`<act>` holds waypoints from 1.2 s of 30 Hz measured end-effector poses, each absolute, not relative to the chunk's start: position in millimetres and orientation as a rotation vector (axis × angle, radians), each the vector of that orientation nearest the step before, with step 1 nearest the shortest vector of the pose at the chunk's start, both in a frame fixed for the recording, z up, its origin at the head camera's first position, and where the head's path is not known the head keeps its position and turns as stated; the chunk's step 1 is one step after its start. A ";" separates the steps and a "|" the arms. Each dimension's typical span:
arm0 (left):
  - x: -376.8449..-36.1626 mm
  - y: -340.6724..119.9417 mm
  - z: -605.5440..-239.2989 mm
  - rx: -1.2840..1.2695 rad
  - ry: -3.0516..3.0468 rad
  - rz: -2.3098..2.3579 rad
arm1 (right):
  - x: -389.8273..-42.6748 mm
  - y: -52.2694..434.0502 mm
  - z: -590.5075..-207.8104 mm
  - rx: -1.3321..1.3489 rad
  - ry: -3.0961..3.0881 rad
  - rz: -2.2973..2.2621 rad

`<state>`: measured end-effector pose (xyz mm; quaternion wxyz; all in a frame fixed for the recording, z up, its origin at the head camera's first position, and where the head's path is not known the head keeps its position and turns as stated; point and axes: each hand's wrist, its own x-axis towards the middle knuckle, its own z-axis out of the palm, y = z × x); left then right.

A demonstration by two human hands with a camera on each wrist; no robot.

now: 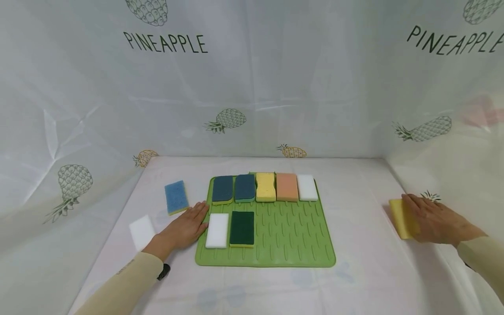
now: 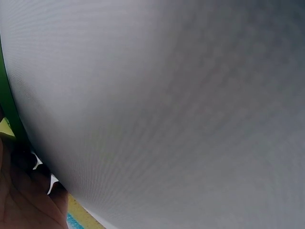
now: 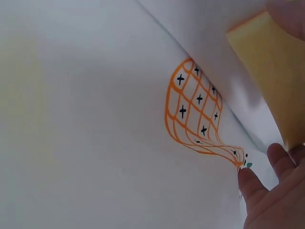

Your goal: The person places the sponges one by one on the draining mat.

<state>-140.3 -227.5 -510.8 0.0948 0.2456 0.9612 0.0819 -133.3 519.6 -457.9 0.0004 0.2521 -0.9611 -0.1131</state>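
My left hand point(image 1: 186, 226) rests at the left edge of a green ridged mat point(image 1: 295, 245), its fingertips touching the rim. In the left wrist view that hand point(image 2: 33, 195) shows only in the lower corner. Far to the right, my right hand point(image 1: 433, 220) holds a yellow sponge point(image 1: 401, 218) above the table's right side. The right wrist view shows this sponge point(image 3: 279, 71), orange along one edge, between the thumb and the fingers point(image 3: 281, 162). On the mat's lower left lie a white sponge point(image 1: 217, 230) and a dark green scouring sponge point(image 1: 242, 228).
Along the mat's back row sit dark blue sponges point(image 1: 222, 188), a yellow one point(image 1: 265, 187), an orange one point(image 1: 287, 187) and a white one point(image 1: 307, 187). Left of the mat lie a blue sponge point(image 1: 176, 197) and a white one point(image 1: 142, 232). Pineapple-printed sheeting point(image 1: 315, 78) surrounds the table.
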 end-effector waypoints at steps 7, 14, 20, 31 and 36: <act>-141.6 -228.8 -513.8 0.729 2.858 0.240 | -126.7 526.1 -468.4 0.843 -2.979 -0.249; -141.2 -231.6 -516.3 0.711 2.854 0.234 | -133.6 525.5 -475.3 0.950 -2.822 -0.292; -141.5 -230.7 -515.8 0.726 2.860 0.237 | -133.5 510.5 -462.2 0.807 -3.160 -0.268; -141.3 -229.1 -512.7 0.716 2.851 0.227 | -142.8 512.1 -464.0 0.744 -3.246 -0.314; -140.5 -228.6 -512.0 0.708 2.850 0.233 | -144.0 510.7 -463.3 0.734 -3.262 -0.338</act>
